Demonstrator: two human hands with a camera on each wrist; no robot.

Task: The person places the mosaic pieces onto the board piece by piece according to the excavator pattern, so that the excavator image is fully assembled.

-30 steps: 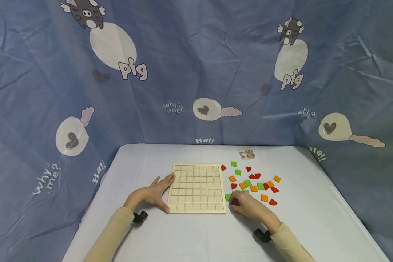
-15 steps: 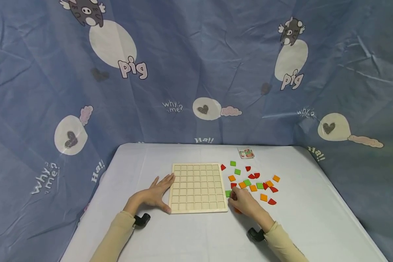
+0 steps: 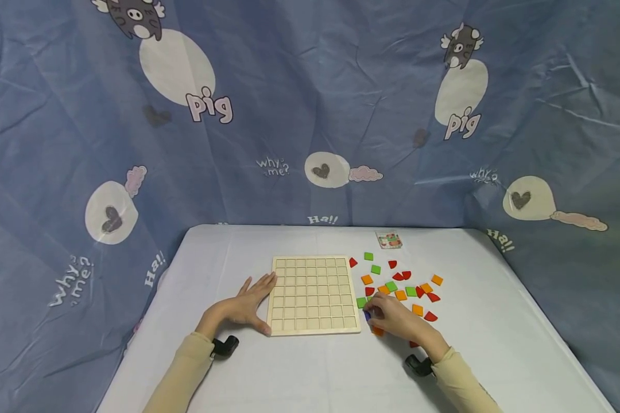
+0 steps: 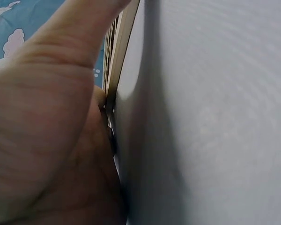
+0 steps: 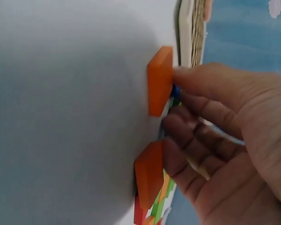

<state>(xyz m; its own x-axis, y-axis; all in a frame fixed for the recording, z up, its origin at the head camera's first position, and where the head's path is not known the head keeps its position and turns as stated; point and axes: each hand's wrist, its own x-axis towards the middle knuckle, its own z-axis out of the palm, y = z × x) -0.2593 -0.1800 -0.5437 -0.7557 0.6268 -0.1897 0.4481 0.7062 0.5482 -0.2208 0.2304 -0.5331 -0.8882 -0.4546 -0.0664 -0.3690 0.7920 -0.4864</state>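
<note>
The wooden grid board (image 3: 312, 295) lies flat on the white surface (image 3: 299, 373), and all places below are given relative to it. The left hand (image 3: 244, 305) rests against its left edge, palm down, fingers (image 3: 262, 282) straight and slightly spread along the rim and the thumb at the near left corner. The left wrist view shows the thumb (image 4: 79, 33) pressed against the board's edge (image 4: 121, 56); the hand grips nothing.

The right hand (image 3: 398, 322) lies just off the board's near right corner. Its fingers (image 5: 210, 89) are curled together, and the tips pinch a small blue piece (image 3: 367, 314), which shows only as a sliver in the right wrist view (image 5: 175, 91). That blue piece sits just beside the board's right edge, close to the near corner. Whether it touches the surface cannot be told.

Two orange tiles (image 5: 160, 80) lie against the same fingertips in the wrist view; one orange tile (image 3: 377, 331) shows under the hand in the head view.

To the right of the board, loose tiles are scattered on the surface: green squares (image 3: 375, 269), orange squares (image 3: 437, 280) and red quarter-rounds (image 3: 430, 316). A small printed card (image 3: 389, 240) lies beyond the board's far right corner. A blue patterned cloth (image 3: 310, 103) hangs behind the surface.
</note>
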